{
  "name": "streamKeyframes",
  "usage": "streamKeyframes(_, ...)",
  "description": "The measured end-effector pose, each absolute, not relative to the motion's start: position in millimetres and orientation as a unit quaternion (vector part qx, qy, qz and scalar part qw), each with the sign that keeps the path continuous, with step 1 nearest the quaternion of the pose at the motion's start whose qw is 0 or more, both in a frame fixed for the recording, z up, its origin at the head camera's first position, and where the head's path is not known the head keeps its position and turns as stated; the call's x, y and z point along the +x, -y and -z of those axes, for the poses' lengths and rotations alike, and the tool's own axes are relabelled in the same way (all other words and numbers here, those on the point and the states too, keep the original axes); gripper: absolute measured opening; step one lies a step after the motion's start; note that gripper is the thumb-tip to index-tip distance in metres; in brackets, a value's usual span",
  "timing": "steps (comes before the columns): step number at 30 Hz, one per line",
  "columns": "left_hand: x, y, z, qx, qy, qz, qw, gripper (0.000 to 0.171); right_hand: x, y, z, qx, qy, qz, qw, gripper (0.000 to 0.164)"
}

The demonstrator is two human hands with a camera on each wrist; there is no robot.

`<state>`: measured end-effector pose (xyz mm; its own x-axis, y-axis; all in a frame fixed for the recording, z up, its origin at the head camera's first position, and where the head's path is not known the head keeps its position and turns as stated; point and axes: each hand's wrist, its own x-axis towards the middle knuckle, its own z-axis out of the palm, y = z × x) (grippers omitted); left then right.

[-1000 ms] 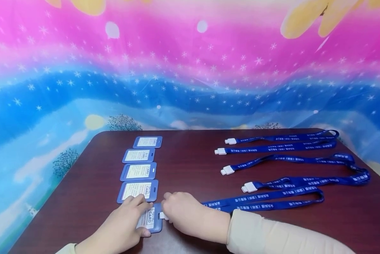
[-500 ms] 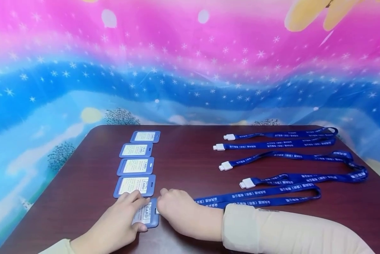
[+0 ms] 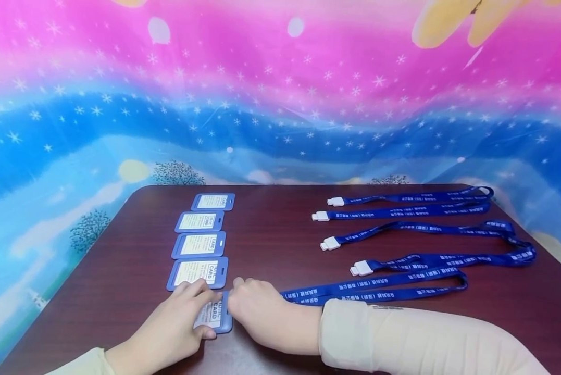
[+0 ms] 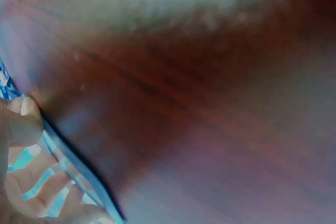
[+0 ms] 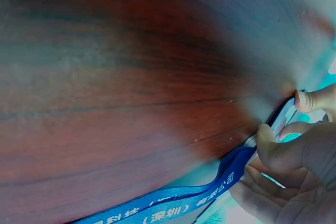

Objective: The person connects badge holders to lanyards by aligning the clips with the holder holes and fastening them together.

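Note:
In the head view my left hand (image 3: 172, 323) holds a blue ID card holder (image 3: 223, 322) at the table's front, thumb on the near edge and fingers over its top. The left wrist view shows the thumb (image 4: 26, 124) along the holder's edge (image 4: 86, 169). My right hand (image 3: 271, 315) is right at the holder's slotted end, its fingers curled round the end of a blue lanyard (image 3: 350, 291). In the right wrist view, thumb and fingers pinch that lanyard (image 5: 184, 205) close beside the holder. Its end is hidden under my right fingers.
Several blue card holders (image 3: 198, 245) lie in a column beyond my left hand on the dark red table (image 3: 271, 239). Several blue lanyards with white clips (image 3: 330, 243) lie spread at the right. A colourful cloth backdrop (image 3: 280, 104) hangs behind the table.
My right hand has moved slightly closer to the card holder, and the lanyard's white clip, visible earlier at the slot, is now hidden. The left hand keeps its grip. The head view has shifted slightly.

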<state>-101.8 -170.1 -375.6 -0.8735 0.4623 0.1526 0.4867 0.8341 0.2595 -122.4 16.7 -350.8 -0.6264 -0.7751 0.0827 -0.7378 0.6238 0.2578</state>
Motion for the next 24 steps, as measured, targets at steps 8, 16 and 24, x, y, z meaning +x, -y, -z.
streamKeyframes(8,-100.8,169.2,374.9,-0.246,0.958,0.143,0.038,0.047,-121.7,-15.4,350.6,0.421,0.896,0.104,0.095,0.013)
streamKeyframes(16,-99.7,168.0,375.3,-0.246,0.957,0.144,0.052,0.047,-119.6,-13.4,349.5,0.424,0.894,0.107,0.095,0.013)
streamKeyframes(24,-100.1,168.0,376.9,-0.242,0.958,0.14,0.057,0.046,-118.9,-10.1,351.3,0.415,0.897,0.113,0.102,0.013)
